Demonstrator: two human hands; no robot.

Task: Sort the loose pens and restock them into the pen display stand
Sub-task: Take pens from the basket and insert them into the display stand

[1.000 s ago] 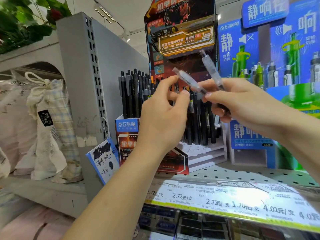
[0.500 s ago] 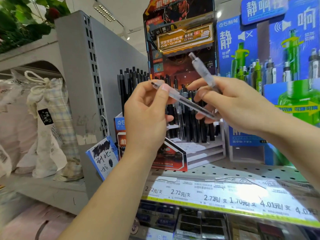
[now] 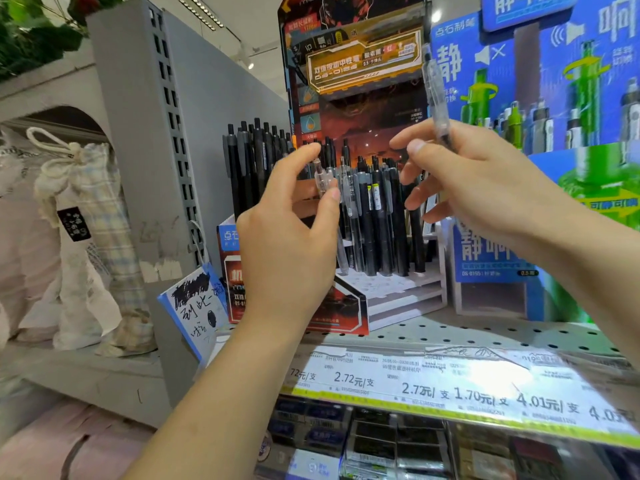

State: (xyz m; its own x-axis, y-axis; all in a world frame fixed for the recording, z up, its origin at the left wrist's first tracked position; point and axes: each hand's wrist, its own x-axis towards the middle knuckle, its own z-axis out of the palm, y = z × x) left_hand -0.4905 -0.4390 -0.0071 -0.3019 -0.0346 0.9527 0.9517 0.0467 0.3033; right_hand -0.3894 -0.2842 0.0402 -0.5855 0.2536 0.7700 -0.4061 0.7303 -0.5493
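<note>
Nearest, along the front edge of the perforated grey metal shelf (image 3: 485, 332), runs a glossy strip of white price labels (image 3: 450, 382) with a yellow lower border. Above it the left hand (image 3: 287, 233) is raised with thumb and forefinger pinching the top of a translucent clear-bodied pen (image 3: 325, 181), which stands nearly upright at the left end of the front row of pens, its lower tip down among them. The right hand (image 3: 485, 188) is up at the right, its fingers loosely spread, gripping a second translucent grey pen (image 3: 437, 95) that points up and slightly left above the knuckles. Just behind both hands stands the stepped cardboard pen display stand in black, red and orange (image 3: 353, 81), with rows of upright black pens (image 3: 381, 216) on its white tiers. To its right is a blue and green cardboard display (image 3: 554, 81). Farther left, a grey slotted shelf upright (image 3: 166, 133), with a pale checked drawstring cloth bag (image 3: 93, 216) beyond it
</note>
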